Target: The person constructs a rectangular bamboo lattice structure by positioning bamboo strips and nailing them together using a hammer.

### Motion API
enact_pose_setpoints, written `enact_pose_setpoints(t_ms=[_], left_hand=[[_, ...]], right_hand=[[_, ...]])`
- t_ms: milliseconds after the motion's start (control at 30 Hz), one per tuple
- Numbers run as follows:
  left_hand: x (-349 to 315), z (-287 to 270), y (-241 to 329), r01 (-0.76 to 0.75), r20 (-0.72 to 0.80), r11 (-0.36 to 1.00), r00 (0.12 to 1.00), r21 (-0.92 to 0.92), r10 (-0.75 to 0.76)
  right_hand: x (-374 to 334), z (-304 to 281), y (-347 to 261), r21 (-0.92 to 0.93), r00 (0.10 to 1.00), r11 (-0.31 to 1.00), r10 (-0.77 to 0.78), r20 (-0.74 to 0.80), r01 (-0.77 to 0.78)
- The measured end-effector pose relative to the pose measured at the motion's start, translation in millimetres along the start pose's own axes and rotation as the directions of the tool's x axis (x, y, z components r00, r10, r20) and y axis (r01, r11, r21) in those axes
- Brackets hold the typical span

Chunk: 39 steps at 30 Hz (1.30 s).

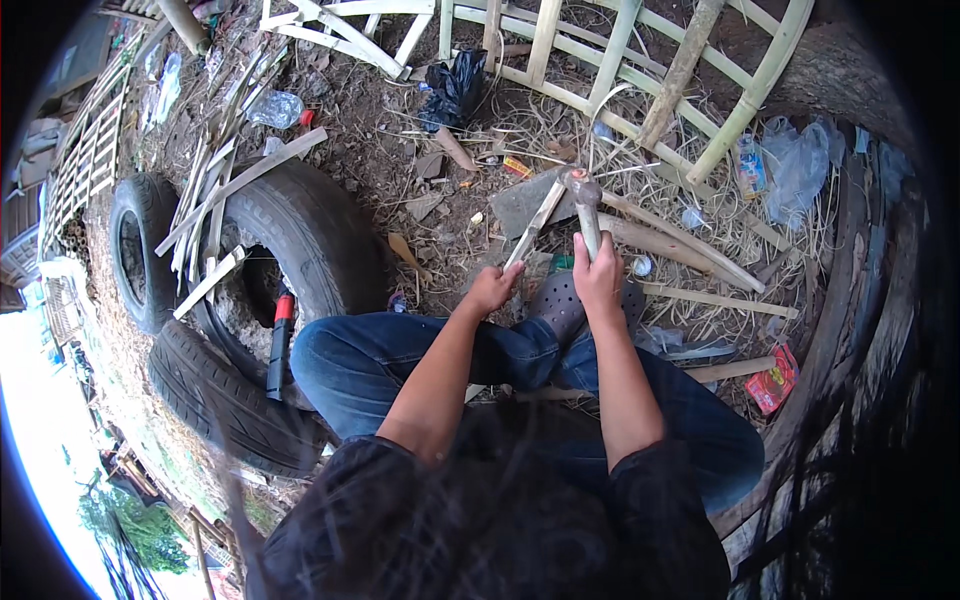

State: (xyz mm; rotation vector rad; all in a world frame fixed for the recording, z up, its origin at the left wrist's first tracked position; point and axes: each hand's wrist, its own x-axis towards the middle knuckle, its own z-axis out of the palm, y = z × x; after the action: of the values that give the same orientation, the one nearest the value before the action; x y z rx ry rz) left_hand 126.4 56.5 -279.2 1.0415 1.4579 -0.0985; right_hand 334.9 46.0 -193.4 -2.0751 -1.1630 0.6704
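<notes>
My left hand (491, 291) is closed round the lower end of a bamboo strip (535, 222), which slants up to the right over a grey stone block (515, 208). My right hand (599, 274) grips a pale, knob-headed stick (587, 218) near its lower end. The stick's rounded brown head is at the top, close against the upper end of the strip; whether they touch I cannot tell. Both hands are above my crossed legs in jeans (370, 365) and a clog with holes (556, 305).
Old tyres (315, 240) stand at the left with bamboo strips (235, 195) on them and a red-and-black handled tool (280, 345). Bamboo lattice (620, 75) lies ahead. A black plastic bag (455, 88), a clear bottle (275, 109) and a red wrapper (772, 380) litter the ground.
</notes>
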Motion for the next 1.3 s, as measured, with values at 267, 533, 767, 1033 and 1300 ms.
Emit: enact_pose_setpoints(t_ms=[267,533,767,1033,1300], left_hand=[[-12.1,-2.2,17.2,0.006,0.028,1.0,1.0,0.021,-0.007],[-6.6,0.1,9.2,-0.016,0.042,1.0,0.999,-0.022,0.017],[-7.3,-2.9,19.6,-0.001,0.03,1.0,1.0,0.012,0.0],[-5.0,-0.4,12.3,-0.016,0.039,0.999,0.999,0.039,0.015],[-0.4,1.0,17.5,-0.032,0.021,0.994,0.999,0.109,0.03]], right_hand=[[-11.1,2.0,16.0,-0.012,0.999,1.0,-0.022,-0.027,0.022],[-3.2,6.3,20.4,0.036,0.999,0.999,0.004,-0.044,-0.002],[1.5,-8.6,16.2,-0.056,1.0,0.998,-0.003,-0.007,0.003],[2.6,-26.2,22.0,-0.026,0.989,0.99,-0.14,-0.04,0.139],[5.4,-26.7,37.4,0.016,0.985,0.985,-0.17,-0.04,0.171]])
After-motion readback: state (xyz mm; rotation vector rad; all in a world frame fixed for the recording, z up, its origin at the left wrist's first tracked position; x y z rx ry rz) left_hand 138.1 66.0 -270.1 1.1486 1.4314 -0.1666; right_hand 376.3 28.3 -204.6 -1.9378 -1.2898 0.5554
